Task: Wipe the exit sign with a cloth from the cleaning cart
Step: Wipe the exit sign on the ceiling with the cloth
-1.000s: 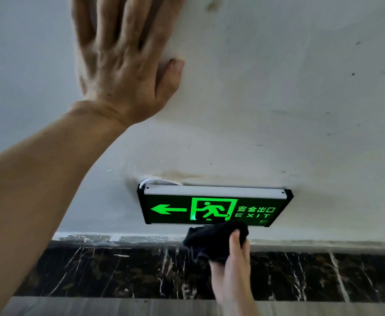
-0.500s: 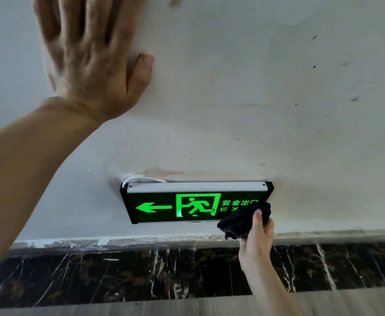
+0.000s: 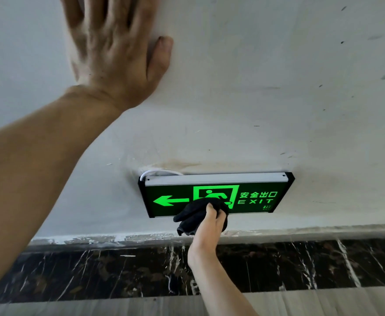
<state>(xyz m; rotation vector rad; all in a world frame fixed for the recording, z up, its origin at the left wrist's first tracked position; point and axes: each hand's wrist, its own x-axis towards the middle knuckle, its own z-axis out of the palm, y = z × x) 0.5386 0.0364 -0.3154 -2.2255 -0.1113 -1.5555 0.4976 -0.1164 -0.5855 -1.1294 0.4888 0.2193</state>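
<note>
Both hands work: our left hand (image 3: 116, 58) spreads flat on the wall (image 3: 266, 87) for balance, our right hand (image 3: 211, 221) grips the cloth (image 3: 192, 216) against the exit sign (image 3: 255, 198) at its lower edge.

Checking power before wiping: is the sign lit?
Lit: the sign shows a glowing green arrow and EXIT letters.

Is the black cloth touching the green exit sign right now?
Touching. In the head view the black cloth, held in the right hand, is pressed against the exit sign and covers its lower middle, with no gap.
</note>
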